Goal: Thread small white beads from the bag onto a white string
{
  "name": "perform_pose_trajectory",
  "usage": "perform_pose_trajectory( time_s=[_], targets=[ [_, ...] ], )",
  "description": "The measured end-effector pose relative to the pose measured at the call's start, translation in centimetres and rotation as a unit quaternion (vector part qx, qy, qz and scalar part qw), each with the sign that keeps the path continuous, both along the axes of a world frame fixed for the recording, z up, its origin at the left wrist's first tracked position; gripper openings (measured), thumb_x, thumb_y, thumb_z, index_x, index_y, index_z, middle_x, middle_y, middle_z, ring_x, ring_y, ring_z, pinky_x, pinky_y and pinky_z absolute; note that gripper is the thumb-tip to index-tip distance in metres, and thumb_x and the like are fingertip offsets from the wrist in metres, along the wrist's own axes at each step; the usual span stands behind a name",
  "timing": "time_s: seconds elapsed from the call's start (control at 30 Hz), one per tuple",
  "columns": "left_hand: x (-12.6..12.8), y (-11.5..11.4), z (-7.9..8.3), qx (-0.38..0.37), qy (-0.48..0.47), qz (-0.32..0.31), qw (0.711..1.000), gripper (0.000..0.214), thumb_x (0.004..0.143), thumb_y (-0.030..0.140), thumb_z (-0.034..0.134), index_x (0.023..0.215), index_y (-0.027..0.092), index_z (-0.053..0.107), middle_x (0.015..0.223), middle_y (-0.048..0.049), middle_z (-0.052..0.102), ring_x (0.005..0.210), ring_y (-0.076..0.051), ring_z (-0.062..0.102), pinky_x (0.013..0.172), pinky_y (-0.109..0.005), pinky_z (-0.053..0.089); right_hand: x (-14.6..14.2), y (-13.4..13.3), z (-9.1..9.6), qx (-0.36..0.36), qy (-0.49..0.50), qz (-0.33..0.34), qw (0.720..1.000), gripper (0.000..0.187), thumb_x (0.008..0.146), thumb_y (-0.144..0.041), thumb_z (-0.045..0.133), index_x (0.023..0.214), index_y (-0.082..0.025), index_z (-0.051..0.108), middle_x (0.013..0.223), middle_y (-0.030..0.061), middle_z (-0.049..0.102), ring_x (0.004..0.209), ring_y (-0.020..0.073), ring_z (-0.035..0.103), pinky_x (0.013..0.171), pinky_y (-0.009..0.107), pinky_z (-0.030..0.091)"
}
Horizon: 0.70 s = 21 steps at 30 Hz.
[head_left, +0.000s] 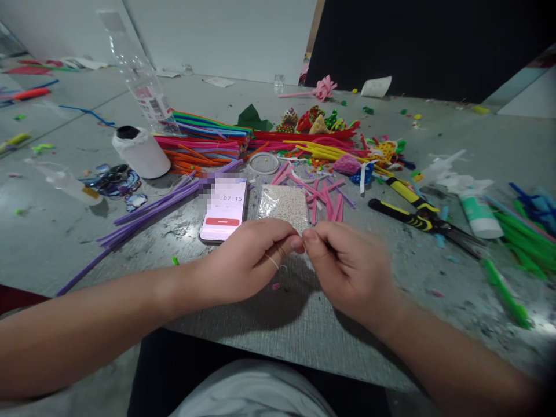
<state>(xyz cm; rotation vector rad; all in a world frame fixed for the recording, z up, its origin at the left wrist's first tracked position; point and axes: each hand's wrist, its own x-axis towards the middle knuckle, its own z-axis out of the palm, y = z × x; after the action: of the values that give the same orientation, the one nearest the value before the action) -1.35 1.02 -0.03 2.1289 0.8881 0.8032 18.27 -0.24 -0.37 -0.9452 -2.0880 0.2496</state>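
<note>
My left hand [256, 255] is closed in a pinch, and a thin white thread [272, 260] hangs in a small loop at its fingers. Thumb and forefinger of my right hand [351, 263] press together, almost touching the left fingertips; what lies between them is too small to make out. Just beyond both hands lies a clear bag of small white beads [284, 202]. A phone [223, 208] showing a running timer rests left of the bag. Cut pink strips [332, 200] are scattered at the bag's right.
Purple pipe cleaners [152, 202], a white bottle [145, 153] and a clear plastic bottle [139, 75] stand or lie at left. Yellow-and-black pliers [417, 214] and a white-and-green tube [480, 211] lie at right. Bundled coloured pipe cleaners [208, 145] fill the back.
</note>
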Motion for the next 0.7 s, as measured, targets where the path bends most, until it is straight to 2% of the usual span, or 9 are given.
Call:
perform_pose_trajectory(
  time_s=[0.1,0.2,0.27,0.37,0.43,0.53,0.7],
  targets=[
    [0.0,0.1,0.0,-0.034,-0.003,0.009,0.999,0.025,0.103,0.023,0.05,0.081,0.016,0.06,0.071,0.0026,0.054,0.066,-0.011,0.048,0.064,-0.024,0.038,0.1,0.3,-0.2,-0.022,0.026,-0.01,0.999,0.037,0.103,-0.021,0.054,0.067,-0.021,0.052,0.054,-0.004,0.041,0.049,0.0099,0.041,0.05,0.028,0.029],
    [-0.1,0.4,0.1,-0.116,-0.023,0.034,0.992,0.026,0.1,0.03,0.055,0.084,0.014,0.067,0.068,0.0026,0.055,0.062,-0.01,0.047,0.058,-0.024,0.037,0.8,1.1,-0.3,-0.065,0.05,0.008,0.997,0.046,0.109,-0.028,0.046,0.063,-0.021,0.047,0.054,-0.0035,0.041,0.049,0.01,0.04,0.051,0.028,0.03],
    [-0.1,0.6,0.3,-0.175,-0.041,0.07,0.981,0.027,0.098,0.034,0.057,0.086,0.013,0.07,0.063,0.0046,0.05,0.057,-0.009,0.042,0.052,-0.024,0.032,1.4,1.7,-0.4,-0.064,0.001,0.023,0.998,0.042,0.108,-0.032,0.048,0.068,-0.021,0.049,0.059,-0.0023,0.047,0.057,0.0123,0.046,0.058,0.029,0.035],
    [-0.2,0.8,0.7,-0.243,-0.05,0.11,0.963,0.028,0.097,0.036,0.058,0.088,0.013,0.072,0.061,0.0053,0.049,0.056,-0.009,0.043,0.051,-0.024,0.033,2.3,2.4,-0.5,-0.054,-0.149,0.057,0.986,0.017,0.097,-0.03,0.065,0.086,-0.019,0.058,0.084,0.0046,0.061,0.083,0.0204,0.055,0.077,0.034,0.044],
    [-0.1,0.7,0.8,-0.291,-0.043,0.1,0.95,0.027,0.097,0.035,0.058,0.086,0.014,0.071,0.065,0.0041,0.054,0.058,-0.009,0.047,0.054,-0.023,0.037,2.5,2.5,-0.7,-0.07,-0.232,0.086,0.966,0.006,0.096,-0.02,0.061,0.1,-0.016,0.061,0.1,0.0101,0.064,0.096,0.0246,0.057,0.084,0.037,0.045],
    [-0.1,0.4,0.8,-0.342,-0.01,0.051,0.938,0.027,0.098,0.034,0.056,0.083,0.015,0.068,0.071,0.0011,0.063,0.063,-0.011,0.054,0.058,-0.024,0.042,2.6,2.4,-0.9,-0.087,-0.288,0.098,0.949,0.015,0.098,-0.011,0.05,0.105,-0.013,0.063,0.102,0.0109,0.064,0.092,0.0232,0.058,0.079,0.035,0.046],
    [-0.2,0.0,0.5,-0.321,0.058,0.021,0.945,0.027,0.098,0.034,0.055,0.084,0.016,0.069,0.075,-0.0015,0.071,0.065,-0.013,0.057,0.058,-0.026,0.041,2.5,2.6,-1.2,-0.085,-0.309,0.085,0.943,0.017,0.097,-0.014,0.052,0.098,-0.013,0.069,0.102,0.0116,0.062,0.089,0.0231,0.058,0.076,0.035,0.045]
  ],
)
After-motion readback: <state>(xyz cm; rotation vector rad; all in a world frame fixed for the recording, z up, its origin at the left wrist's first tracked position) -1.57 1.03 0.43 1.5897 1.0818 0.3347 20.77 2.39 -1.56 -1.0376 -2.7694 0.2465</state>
